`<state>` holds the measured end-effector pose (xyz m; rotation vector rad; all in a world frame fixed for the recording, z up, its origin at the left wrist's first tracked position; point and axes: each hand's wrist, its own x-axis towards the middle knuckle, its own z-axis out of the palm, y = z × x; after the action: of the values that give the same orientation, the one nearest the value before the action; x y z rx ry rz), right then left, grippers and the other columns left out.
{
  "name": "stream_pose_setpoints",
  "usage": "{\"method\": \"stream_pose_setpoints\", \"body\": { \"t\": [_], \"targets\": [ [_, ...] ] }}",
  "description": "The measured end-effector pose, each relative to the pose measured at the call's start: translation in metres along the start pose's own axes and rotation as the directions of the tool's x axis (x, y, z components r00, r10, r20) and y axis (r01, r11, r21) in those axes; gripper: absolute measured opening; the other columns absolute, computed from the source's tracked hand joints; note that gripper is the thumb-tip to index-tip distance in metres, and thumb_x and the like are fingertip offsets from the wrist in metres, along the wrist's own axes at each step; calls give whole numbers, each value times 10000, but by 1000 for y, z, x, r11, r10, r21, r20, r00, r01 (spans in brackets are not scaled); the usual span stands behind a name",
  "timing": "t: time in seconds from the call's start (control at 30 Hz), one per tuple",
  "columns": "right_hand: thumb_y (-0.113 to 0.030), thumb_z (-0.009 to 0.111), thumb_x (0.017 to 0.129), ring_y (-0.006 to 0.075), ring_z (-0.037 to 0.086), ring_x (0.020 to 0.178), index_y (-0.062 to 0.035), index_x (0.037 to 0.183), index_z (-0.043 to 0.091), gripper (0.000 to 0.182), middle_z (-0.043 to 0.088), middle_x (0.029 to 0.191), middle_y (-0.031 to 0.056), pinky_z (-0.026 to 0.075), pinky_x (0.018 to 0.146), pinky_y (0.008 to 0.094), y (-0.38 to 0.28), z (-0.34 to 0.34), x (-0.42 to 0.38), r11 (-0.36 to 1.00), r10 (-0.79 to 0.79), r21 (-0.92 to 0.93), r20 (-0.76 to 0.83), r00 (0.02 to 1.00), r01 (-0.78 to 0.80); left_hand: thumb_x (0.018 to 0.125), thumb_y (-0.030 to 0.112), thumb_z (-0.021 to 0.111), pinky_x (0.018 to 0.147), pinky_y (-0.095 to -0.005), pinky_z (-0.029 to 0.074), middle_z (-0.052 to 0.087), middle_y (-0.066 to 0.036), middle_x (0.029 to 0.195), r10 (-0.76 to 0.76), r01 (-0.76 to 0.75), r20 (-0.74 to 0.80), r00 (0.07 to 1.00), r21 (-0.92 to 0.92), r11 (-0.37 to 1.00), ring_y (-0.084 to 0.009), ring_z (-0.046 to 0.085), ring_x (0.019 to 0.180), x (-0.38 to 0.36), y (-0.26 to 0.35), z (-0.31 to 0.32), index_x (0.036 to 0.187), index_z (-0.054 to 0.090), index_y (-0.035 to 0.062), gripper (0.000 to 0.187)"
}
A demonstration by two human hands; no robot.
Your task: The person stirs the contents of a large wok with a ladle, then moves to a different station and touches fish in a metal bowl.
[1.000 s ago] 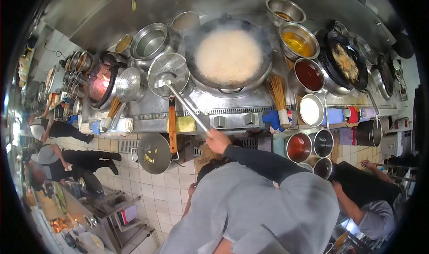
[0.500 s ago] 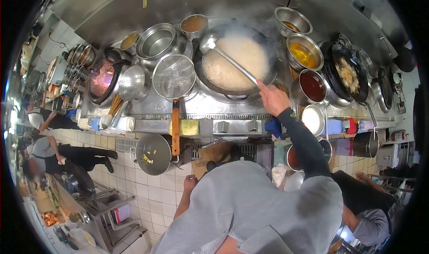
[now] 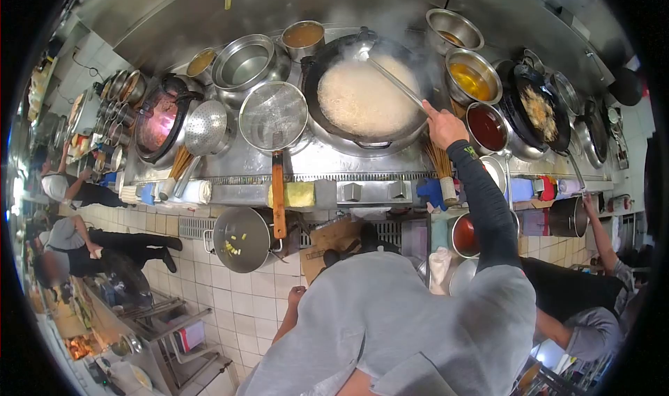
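Observation:
My right hand (image 3: 446, 126) is closed around the end of a long-handled metal ladle (image 3: 396, 80). Its bowl rests near the far left rim of a large black wok (image 3: 313, 107). Pale, foaming liquid (image 3: 366, 96) bubbles in that wok, and steam rises from it. Low beside my body hangs my left hand (image 3: 297, 296), small in view, its fingers curled; whether anything is in them is hidden. Left of the wok, a mesh strainer (image 3: 273, 116) with a wooden handle lies across the stove.
Metal bowls stand right of the wok, one with yellow oil (image 3: 468, 82), one with dark red sauce (image 3: 487, 129). Another wok (image 3: 538, 114) holds fried food. At left are a perforated skimmer (image 3: 206, 128) and a lit burner (image 3: 159, 124). Co-workers stand at both sides.
The ladle's bowl has moved right and farther back along the wok, and my right hand has shifted right and slightly away from me. At far right, a co-worker's arm now reaches to a pot.

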<state>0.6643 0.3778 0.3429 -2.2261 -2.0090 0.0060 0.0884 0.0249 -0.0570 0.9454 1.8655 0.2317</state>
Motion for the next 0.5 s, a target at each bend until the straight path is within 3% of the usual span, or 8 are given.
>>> {"method": "stream_pose_setpoints", "body": {
  "t": [0.17, 0.27, 0.37, 0.5],
  "targets": [
    [-182, 469, 791, 356, 567, 760, -188, 1219, 419, 432, 571, 830, 206, 450, 697, 438, 8, -4, -20, 998, 61, 11, 14, 998, -61, 740, 319, 554, 649, -318, 474, 624, -159, 759, 81, -80, -45, 996, 9, 997, -229, 610, 719, -7, 33, -6, 852, 601, 16, 326],
    [-184, 482, 780, 372, 558, 785, -172, 1217, 419, 442, 577, 838, 222, 441, 709, 448, 16, 1, -35, 993, 94, 69, 23, 995, -95, 751, 225, 566, 564, -294, 470, 606, -128, 680, 114, -115, -19, 993, -114, 987, -182, 586, 609, -12, 69, -12, 871, 559, 0, 256],
    [-184, 486, 774, 387, 546, 809, -162, 1223, 412, 455, 575, 851, 233, 430, 728, 451, 19, 4, -56, 978, 135, 157, 40, 990, -139, 761, 159, 570, 505, -263, 453, 573, -89, 622, 120, -102, 97, 988, -165, 981, -132, 548, 551, -29, 114, -26, 883, 516, -9, 215],
    [-184, 488, 771, 400, 538, 823, -158, 1231, 407, 469, 568, 865, 242, 416, 759, 448, 17, 10, -86, 954, 169, 243, 48, 985, -175, 785, 161, 560, 483, -259, 446, 557, -72, 623, 92, -84, 52, 994, -135, 987, -133, 538, 542, -51, 146, -41, 889, 502, -2, 202]
  ]
}}
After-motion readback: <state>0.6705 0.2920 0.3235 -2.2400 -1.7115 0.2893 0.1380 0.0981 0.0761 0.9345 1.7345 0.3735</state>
